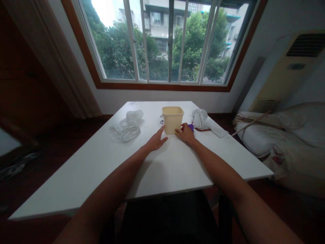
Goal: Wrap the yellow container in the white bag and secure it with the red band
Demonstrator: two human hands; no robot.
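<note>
The tub (172,122) looks matt plastic, the tabletop (101,162) smooth (the window trim (162,87), wood).

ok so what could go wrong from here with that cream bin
The cream bin might tip or slide if pushed unevenly, since the left hand and right hand are both low at its sides.
The right hand could bump the purple item beside it.
Pushed back, the bin could knock the small object partly hidden behind it.
</note>
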